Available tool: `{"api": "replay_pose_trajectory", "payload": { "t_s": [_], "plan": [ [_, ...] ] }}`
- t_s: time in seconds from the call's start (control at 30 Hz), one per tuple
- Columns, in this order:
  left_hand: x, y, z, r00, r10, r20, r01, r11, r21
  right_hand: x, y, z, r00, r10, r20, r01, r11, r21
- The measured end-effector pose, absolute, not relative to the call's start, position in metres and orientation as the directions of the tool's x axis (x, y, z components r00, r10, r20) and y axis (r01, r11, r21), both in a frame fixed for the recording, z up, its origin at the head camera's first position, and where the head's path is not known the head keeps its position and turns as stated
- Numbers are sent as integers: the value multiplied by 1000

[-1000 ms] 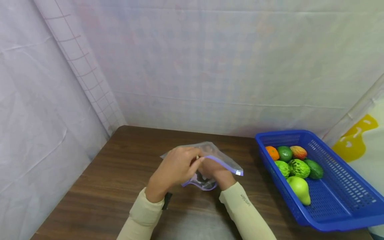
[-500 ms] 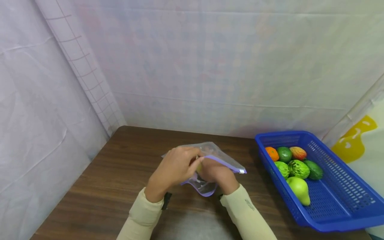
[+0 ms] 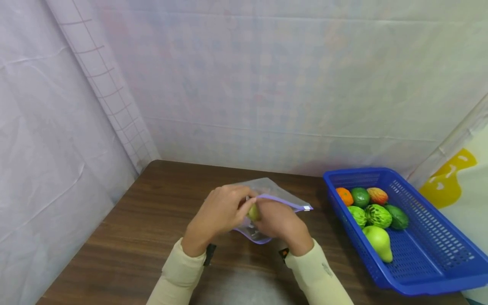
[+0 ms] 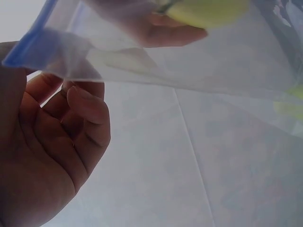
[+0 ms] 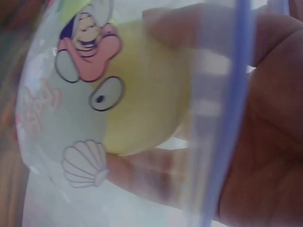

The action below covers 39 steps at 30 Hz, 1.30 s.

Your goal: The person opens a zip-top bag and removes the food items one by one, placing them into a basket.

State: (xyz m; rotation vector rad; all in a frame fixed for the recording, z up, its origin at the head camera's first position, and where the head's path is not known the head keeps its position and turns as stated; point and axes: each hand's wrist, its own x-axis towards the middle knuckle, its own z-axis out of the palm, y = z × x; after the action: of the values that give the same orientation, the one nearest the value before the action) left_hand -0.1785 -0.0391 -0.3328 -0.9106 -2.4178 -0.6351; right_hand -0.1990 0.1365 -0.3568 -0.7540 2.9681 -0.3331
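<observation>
A clear zip bag [image 3: 268, 186] with a purple zip edge lies open between both hands over the table. My left hand [image 3: 221, 209] pinches the bag's rim, thumb and fingers together, as the left wrist view also shows with the hand [image 4: 57, 132] at the bag's corner. Reaching inside the bag, my right hand [image 3: 280, 220] grips a round yellow-green fruit [image 3: 253, 212]. In the right wrist view, the fingers curl round this yellow fruit [image 5: 147, 94] behind the printed plastic. Its exact kind is unclear. Another yellow-green patch [image 4: 289, 106] shows at the left wrist view's right edge.
A blue plastic basket [image 3: 427, 248] stands to the right with an orange [image 3: 345, 196], a green pear [image 3: 378, 242] and several other fruits along its left side. White cloth [image 3: 267, 84] hangs behind the brown wooden table [image 3: 126, 237].
My right hand has drawn slightly back toward me and right, and more of the yellow-green fruit shows. The slider end of the bag has risen a little. My left hand has stayed nearly still.
</observation>
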Motion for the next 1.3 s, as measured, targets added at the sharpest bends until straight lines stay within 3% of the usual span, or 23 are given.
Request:
{"api": "replay_pose_trajectory", "payload": {
  "t_s": [0.6, 0.93, 1.3],
  "plan": [
    [-180, -43, -332, -670, 456, 586, 682, 690, 244, -166, 152, -328, -819, -559, 132, -574, 799, -180],
    [-182, -46, -334, -672, 451, 587, 683, 683, 258, -146, 161, -313, -720, -636, 277, -689, 704, -175],
    [-183, -46, -334, -671, 444, 594, 682, 685, 258, -121, 179, -289, -744, -595, 304, -665, 701, -256]
  ]
}}
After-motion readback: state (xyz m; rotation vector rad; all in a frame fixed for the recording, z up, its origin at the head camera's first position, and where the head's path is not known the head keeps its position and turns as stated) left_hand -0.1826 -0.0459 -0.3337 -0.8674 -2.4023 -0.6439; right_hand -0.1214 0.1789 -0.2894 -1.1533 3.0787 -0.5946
